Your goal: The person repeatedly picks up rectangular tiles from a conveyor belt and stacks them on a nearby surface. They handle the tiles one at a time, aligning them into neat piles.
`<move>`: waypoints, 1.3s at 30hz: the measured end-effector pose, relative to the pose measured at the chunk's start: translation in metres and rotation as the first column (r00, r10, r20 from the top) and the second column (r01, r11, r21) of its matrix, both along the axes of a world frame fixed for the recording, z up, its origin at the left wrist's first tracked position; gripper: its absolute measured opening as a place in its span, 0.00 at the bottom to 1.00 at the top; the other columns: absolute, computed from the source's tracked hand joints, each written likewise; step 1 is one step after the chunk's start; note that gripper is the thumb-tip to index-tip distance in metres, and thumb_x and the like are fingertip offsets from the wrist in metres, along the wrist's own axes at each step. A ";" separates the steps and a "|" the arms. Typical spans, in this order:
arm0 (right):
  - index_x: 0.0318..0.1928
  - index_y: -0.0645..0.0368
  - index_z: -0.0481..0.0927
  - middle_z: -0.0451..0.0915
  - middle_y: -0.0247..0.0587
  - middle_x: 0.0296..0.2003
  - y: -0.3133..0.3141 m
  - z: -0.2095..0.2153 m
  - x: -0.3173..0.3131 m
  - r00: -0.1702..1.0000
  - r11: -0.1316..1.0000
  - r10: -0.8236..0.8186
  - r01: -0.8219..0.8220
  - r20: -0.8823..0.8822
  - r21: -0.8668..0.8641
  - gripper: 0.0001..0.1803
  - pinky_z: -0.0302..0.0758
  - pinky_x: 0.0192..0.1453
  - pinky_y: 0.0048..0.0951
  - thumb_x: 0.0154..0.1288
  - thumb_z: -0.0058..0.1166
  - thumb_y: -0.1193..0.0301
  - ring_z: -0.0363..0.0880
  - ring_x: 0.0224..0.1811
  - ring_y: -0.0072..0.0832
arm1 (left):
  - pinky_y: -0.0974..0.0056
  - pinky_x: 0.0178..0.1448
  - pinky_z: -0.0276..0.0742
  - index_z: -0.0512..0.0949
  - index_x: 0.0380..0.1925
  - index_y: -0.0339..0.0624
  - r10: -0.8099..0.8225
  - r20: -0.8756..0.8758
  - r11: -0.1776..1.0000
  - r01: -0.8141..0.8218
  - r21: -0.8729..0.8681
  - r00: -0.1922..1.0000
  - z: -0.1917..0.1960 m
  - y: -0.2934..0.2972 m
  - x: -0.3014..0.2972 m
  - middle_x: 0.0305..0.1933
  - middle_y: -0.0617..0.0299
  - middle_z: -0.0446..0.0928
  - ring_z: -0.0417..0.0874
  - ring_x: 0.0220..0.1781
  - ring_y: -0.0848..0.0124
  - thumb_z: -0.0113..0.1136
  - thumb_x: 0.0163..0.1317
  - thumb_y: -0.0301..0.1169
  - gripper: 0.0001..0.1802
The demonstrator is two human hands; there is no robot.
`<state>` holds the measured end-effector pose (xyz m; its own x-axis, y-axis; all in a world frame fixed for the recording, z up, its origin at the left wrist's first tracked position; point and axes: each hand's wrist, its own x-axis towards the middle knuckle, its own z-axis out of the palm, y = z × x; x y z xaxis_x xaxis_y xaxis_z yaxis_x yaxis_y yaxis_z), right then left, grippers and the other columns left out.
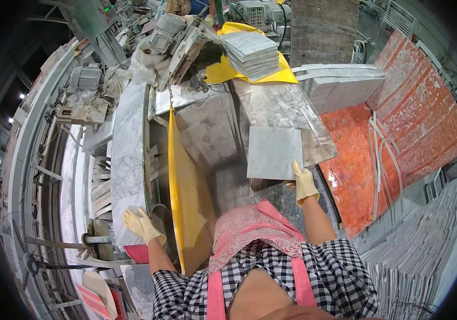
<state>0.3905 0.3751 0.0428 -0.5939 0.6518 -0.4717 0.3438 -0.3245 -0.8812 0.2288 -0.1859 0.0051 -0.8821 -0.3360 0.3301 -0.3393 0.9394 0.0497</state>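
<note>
My right hand [306,184], in a cream rubber glove, grips the lower right corner of a square pale grey marble tile [274,153]. The thumb lies on its face, with the other fingers mostly hidden at the edge. That tile is over the near end of a wet, grey-brown board [287,106]. At the left, my gloved left hand [142,225] rests flat, fingers extended, on a whitish marble tile [127,205]. This one lies at the near end of a row of marble pieces [128,122] along the machine.
A yellow sheet [183,197] stands upright between my arms. Stacked tiles [252,53] sit on yellow cloth ahead, with more marble tiles [340,88] farther right. An orange-red board [351,165] carries loose straps [376,154]. Many thin slabs [420,245] stand at the lower right. Motors [85,78] line the left.
</note>
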 end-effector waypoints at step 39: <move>0.50 0.71 0.78 0.85 0.48 0.33 0.003 0.001 -0.001 1.000 1.000 0.006 -0.006 -0.022 0.000 0.37 0.82 0.27 0.27 0.71 0.55 0.41 0.82 0.20 0.29 | 0.47 0.74 0.65 0.77 0.61 0.29 -0.040 -0.114 0.998 0.034 -0.053 0.993 -0.023 -0.016 0.018 0.66 0.39 0.76 0.73 0.70 0.47 0.57 0.71 0.41 0.28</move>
<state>0.3899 0.3781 0.0440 -0.6080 0.6483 -0.4583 0.3257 -0.3227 -0.8887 0.2468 -0.2022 -0.0179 -0.8490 -0.2840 0.4455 -0.2988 0.9535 0.0385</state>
